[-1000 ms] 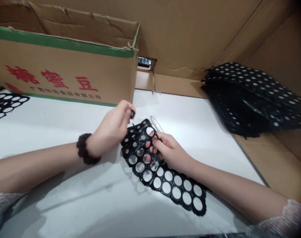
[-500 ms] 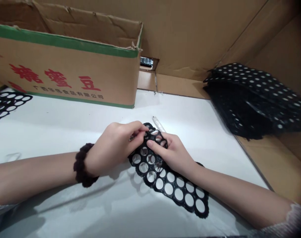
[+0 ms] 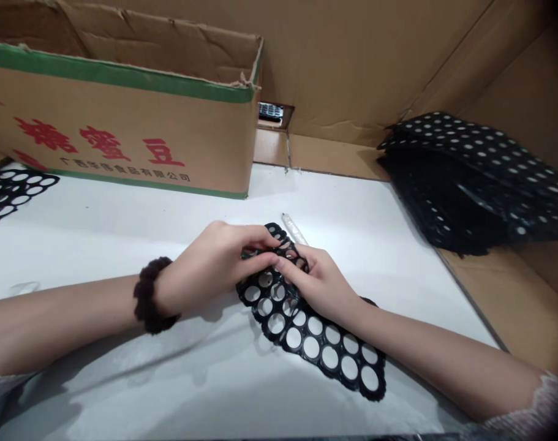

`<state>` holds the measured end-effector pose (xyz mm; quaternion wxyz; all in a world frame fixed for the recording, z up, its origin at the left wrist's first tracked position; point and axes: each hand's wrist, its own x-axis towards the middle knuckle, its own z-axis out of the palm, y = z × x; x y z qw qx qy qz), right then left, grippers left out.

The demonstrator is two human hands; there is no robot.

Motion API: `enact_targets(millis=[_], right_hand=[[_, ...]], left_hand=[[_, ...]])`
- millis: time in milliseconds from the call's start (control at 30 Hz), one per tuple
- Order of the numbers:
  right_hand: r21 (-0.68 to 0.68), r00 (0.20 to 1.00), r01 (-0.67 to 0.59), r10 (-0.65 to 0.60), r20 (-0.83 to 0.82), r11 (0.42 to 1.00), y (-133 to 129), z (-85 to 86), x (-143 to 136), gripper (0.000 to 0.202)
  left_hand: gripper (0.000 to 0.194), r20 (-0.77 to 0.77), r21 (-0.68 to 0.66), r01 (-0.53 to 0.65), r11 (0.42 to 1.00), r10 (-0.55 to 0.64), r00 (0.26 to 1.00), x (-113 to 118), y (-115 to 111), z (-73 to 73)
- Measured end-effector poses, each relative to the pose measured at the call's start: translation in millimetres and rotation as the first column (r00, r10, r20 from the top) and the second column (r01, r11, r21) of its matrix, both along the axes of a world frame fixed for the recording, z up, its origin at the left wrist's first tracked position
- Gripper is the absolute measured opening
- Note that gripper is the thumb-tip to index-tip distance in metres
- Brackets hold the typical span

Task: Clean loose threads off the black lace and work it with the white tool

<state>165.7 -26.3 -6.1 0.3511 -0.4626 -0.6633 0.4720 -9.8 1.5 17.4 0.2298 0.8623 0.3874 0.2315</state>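
Sheeting (image 3: 11, 189), black and holed, lies toward the worktop's (image 3: 108, 236) left edge. Your left hand (image 3: 218, 260), nearly closed, pinches the far part of the black perforated sheet (image 3: 304, 332), which slants mid-worktop toward the front edge. Your right hand (image 3: 325, 284), half curled, grips it alongside. You seem to be picking at one spot; next calls for steady right bracing.

“糖蜜豆”, “广西华伟食品有限公司” on carton (image 3: 217, 138)
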Motion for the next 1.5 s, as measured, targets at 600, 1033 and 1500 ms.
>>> enact_targets(millis=[600, 1033, 1500], right_hand=[[-0.1, 0.999, -0.04, 0.042, 0.017, 0.994, -0.7, 1.5, 0.1, 0.018], [-0.297, 0.985, 0.13, -0.157, -0.071, 0.946, 1.1, 1.5, -0.9, 0.022], [-0.124, 0.996, 0.077, -0.082, -0.034, 0.989, 1.2, 2.2, -0.6, 0.025]], left_hand=[[0.026, -0.025, -0.151, 0.126, 0.981, -0.131, 0.991, 2.6, 6.5, -3.3], [0.016, 0.161, -0.056, -0.252, 0.966, 0.258, 0.953, -18.6, 40.8, -3.3], [0.009, -0.091, -0.164, 0.126, 0.978, -0.143, 0.986, -2.3, 3.1, -3.2]])
